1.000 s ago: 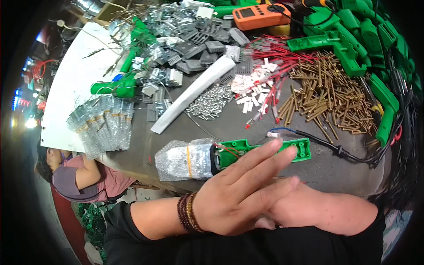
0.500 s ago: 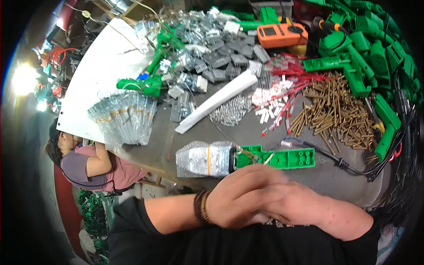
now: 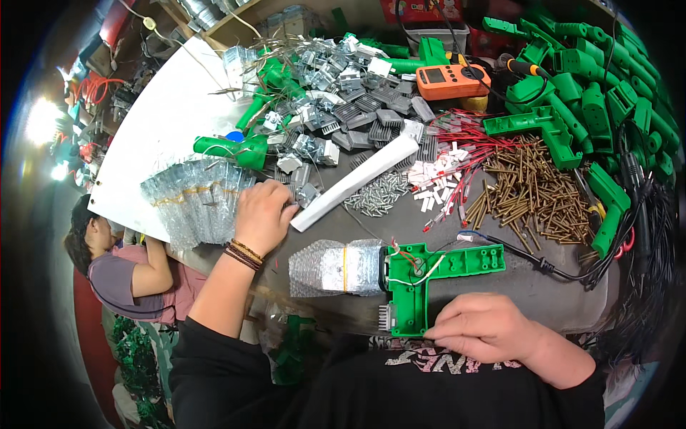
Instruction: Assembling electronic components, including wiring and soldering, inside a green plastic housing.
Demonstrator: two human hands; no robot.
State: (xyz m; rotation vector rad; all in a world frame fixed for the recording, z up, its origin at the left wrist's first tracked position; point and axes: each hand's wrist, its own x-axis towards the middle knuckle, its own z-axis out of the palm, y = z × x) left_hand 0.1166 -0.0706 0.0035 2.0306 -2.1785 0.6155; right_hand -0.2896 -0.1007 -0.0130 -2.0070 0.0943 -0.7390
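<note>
A green pistol-shaped tool housing half lies open side up near the table's front edge, with red and white wires inside. A bubble-wrapped part with a yellow band adjoins its left side, and a small grey ribbed piece sits by its lower end. My right hand has closed fingertips at the housing's lower right corner. My left hand reaches to the far left, thumb and fingers apart, beside loose grey ribbed parts. I see nothing held in it; some fingertips are hidden.
Banded bubble-wrapped pieces lie left. A white strip, screws, red-wired white connectors and brass-coloured rods cover the middle and right. Beyond are an orange meter and green housings. A person sits left.
My hands were together in front of the housing. The left has moved far and left to the grey parts; the right has dropped to the housing's lower corner, uncovering its lower end.
</note>
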